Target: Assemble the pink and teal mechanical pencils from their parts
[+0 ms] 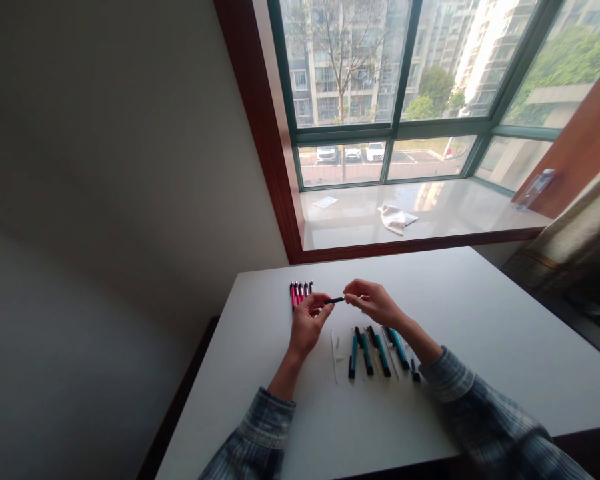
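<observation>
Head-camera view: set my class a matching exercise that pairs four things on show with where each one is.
Things:
1. pink pens
2. teal pens
3. black pen part
4. cloth

Places:
A. on the window sill
B. on the table, just beyond the left hand
C. between the left hand and right hand
D. on the table, nearer the person than the right hand

Pairs: 1-B, 2-D, 3-C, 4-A

A white table (485,320) carries a tight row of pink pens (301,295) near its far side. Closer in lie teal pens (375,353) side by side, with thin white rods (334,357) just left of them.
</observation>
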`<action>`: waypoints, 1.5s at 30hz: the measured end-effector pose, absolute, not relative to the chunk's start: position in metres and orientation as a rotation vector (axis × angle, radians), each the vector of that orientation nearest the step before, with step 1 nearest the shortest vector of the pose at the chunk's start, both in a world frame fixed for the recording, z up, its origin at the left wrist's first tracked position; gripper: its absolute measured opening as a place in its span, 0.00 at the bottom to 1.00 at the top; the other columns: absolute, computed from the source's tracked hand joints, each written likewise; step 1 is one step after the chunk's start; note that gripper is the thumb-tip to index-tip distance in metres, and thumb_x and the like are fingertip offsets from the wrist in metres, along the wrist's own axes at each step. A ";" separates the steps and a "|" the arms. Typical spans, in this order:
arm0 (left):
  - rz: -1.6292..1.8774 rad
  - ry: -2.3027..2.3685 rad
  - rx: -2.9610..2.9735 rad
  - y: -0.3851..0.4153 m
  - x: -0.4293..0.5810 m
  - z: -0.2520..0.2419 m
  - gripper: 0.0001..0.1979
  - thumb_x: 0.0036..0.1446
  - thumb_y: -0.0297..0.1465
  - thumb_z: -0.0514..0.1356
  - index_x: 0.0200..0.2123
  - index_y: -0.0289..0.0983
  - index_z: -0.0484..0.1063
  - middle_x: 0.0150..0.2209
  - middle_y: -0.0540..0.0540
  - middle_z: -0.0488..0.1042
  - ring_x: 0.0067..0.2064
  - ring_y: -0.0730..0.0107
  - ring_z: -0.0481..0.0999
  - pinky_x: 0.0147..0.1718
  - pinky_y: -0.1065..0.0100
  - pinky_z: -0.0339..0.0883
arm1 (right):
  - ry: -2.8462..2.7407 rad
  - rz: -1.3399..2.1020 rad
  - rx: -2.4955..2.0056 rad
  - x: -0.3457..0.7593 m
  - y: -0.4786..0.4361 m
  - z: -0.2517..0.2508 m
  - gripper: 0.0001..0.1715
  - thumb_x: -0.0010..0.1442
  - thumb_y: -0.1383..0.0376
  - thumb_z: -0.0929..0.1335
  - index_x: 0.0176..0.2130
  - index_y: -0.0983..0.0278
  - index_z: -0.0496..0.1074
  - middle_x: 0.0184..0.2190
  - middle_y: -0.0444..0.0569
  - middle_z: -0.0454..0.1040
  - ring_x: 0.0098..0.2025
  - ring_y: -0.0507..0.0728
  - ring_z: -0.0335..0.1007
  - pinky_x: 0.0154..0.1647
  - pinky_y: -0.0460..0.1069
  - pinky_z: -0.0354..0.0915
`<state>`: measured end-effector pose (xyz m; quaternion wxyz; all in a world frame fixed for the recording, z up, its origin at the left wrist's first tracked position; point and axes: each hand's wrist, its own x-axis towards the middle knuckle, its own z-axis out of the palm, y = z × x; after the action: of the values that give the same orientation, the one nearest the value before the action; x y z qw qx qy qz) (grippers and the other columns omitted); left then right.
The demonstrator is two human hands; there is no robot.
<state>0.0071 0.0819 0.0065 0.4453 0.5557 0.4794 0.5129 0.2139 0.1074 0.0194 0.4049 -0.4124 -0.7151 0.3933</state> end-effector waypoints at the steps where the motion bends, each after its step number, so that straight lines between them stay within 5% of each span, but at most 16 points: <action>1: 1.269 1.187 1.378 0.082 0.007 0.006 0.12 0.54 0.37 0.70 0.39 0.38 0.78 0.39 0.43 0.81 0.42 0.60 0.80 0.43 0.63 0.72 | -1.817 0.984 -1.045 0.214 0.107 0.019 0.17 0.66 0.52 0.69 0.40 0.63 0.76 0.32 0.47 0.81 0.35 0.55 0.75 0.35 0.47 0.70; 14: 1.258 1.188 1.400 0.079 0.008 0.012 0.11 0.54 0.37 0.69 0.38 0.39 0.78 0.41 0.44 0.80 0.43 0.61 0.79 0.42 0.63 0.71 | -2.000 0.942 -1.060 0.216 0.103 0.027 0.26 0.71 0.51 0.63 0.32 0.64 0.78 0.29 0.47 0.80 0.31 0.54 0.74 0.35 0.48 0.67; 23: 1.261 1.184 1.407 0.079 0.006 0.012 0.11 0.55 0.38 0.69 0.39 0.39 0.78 0.42 0.44 0.79 0.42 0.62 0.78 0.42 0.64 0.71 | -1.974 0.886 -1.052 0.214 0.102 0.026 0.20 0.68 0.52 0.67 0.35 0.63 0.77 0.29 0.46 0.79 0.29 0.53 0.72 0.32 0.47 0.66; 33: 1.271 1.107 1.362 0.081 0.005 0.013 0.12 0.54 0.38 0.69 0.39 0.39 0.77 0.41 0.45 0.78 0.43 0.62 0.78 0.45 0.64 0.71 | -1.861 1.154 -1.046 0.204 0.100 0.017 0.35 0.70 0.44 0.60 0.24 0.64 0.73 0.21 0.46 0.74 0.24 0.52 0.66 0.30 0.47 0.63; 38: 1.278 1.015 1.277 0.078 0.005 0.018 0.12 0.53 0.38 0.70 0.38 0.38 0.77 0.40 0.46 0.77 0.41 0.65 0.76 0.42 0.65 0.71 | -1.673 1.460 -0.947 0.200 0.102 0.009 0.36 0.67 0.40 0.62 0.25 0.65 0.71 0.19 0.46 0.73 0.22 0.51 0.63 0.27 0.47 0.62; 45: 1.219 0.822 1.204 0.075 0.007 0.020 0.14 0.54 0.37 0.71 0.41 0.37 0.77 0.42 0.44 0.79 0.39 0.65 0.78 0.41 0.63 0.73 | -1.610 1.470 -0.900 0.188 0.092 0.017 0.36 0.68 0.40 0.61 0.29 0.67 0.75 0.21 0.46 0.73 0.23 0.51 0.64 0.27 0.47 0.61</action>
<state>0.0072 0.0748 0.0199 0.5817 0.5153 0.3518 0.5219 0.1878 0.0918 0.0175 0.3817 -0.3525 -0.6308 0.5763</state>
